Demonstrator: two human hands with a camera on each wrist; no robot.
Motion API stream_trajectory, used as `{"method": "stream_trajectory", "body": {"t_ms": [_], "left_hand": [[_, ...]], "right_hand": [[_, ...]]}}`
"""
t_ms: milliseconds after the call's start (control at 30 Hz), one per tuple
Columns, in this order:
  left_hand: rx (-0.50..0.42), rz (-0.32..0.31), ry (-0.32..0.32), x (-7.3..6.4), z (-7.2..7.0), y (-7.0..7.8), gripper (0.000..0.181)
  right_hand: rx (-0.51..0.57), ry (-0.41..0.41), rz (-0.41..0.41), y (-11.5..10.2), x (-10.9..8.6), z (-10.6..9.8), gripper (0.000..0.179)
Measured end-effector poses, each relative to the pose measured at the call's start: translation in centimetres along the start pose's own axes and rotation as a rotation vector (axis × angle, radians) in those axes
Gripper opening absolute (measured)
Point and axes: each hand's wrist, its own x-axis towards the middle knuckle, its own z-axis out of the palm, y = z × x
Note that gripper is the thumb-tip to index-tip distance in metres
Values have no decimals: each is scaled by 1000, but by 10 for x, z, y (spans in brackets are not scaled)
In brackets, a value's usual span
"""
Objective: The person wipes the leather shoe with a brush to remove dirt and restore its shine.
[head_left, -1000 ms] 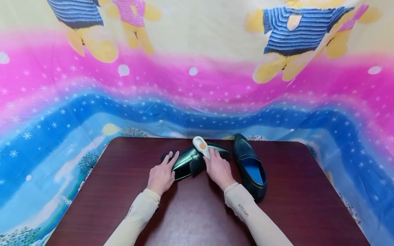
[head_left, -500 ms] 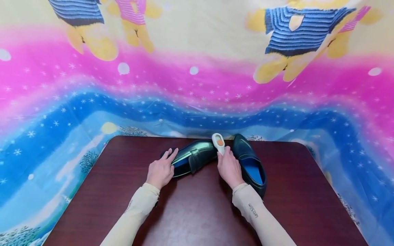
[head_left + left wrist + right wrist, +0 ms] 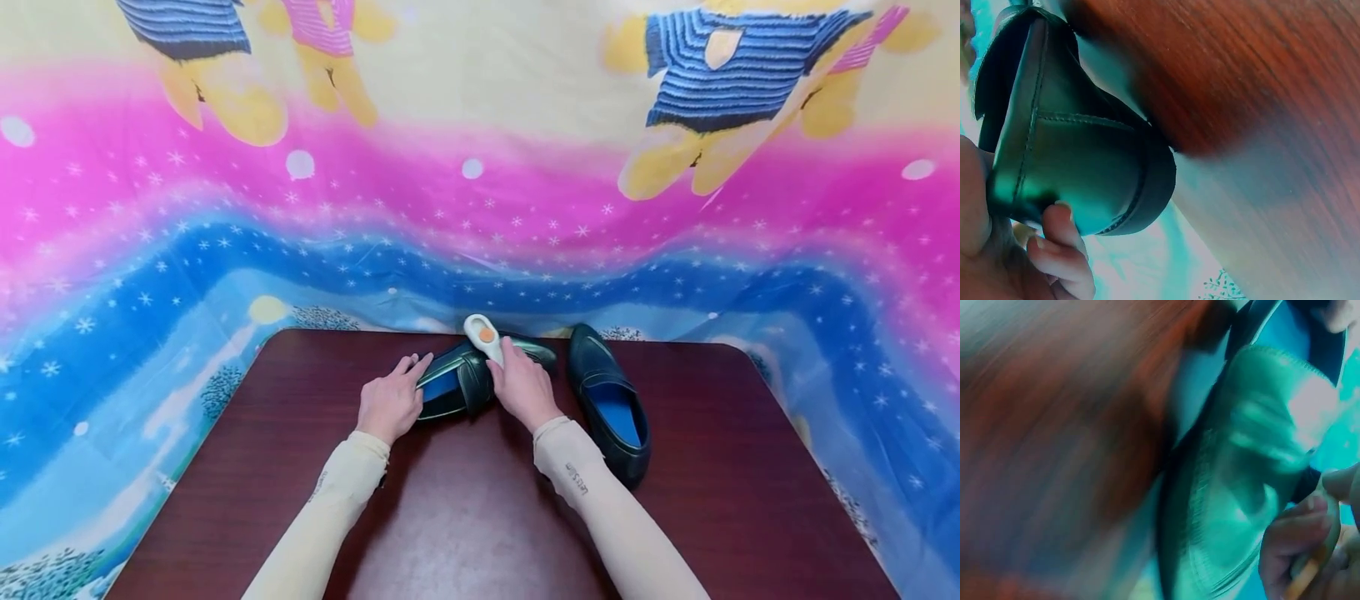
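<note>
A dark, glossy loafer [image 3: 442, 387] with a blue insole lies at the table's back middle, toe to the right. My left hand [image 3: 390, 404] grips its heel; in the left wrist view, fingers [image 3: 1063, 234] curl against the back of the heel. My right hand [image 3: 525, 383] holds a white brush-shaped tool [image 3: 481, 332] with an orange spot on its head. The tool overlaps the loafer's vamp in the head view, and its underside is hidden. In the right wrist view, the hand is beside the shiny upper [image 3: 1254, 462].
The matching loafer [image 3: 611, 408] stands to the right of my right hand, toe pointing away, blue insole showing. Both shoes are on a dark red-brown table [image 3: 300, 467]. A printed cloth [image 3: 465, 208] hangs right behind the table's back edge and around its sides.
My right hand moved the white tool right toward the loafer's toe, then back left over its vamp. The held loafer turned slightly, showing more of its insole. My left hand kept its grip.
</note>
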Motion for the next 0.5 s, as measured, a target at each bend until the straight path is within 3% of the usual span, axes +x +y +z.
{"method": "stream_trajectory", "body": {"t_ms": [167,333,500], "left_hand": [[1,-17,3,2,-2,0,60],[-3,-4,-14,4,-2,1,60],[-11,-12,-14,3,-2,0,60]], "right_hand": [[61,30,147,20,-7,-1,35],[77,118,296,32,-22,-9,38],[118,115,402,37,-31,-17,42]]}}
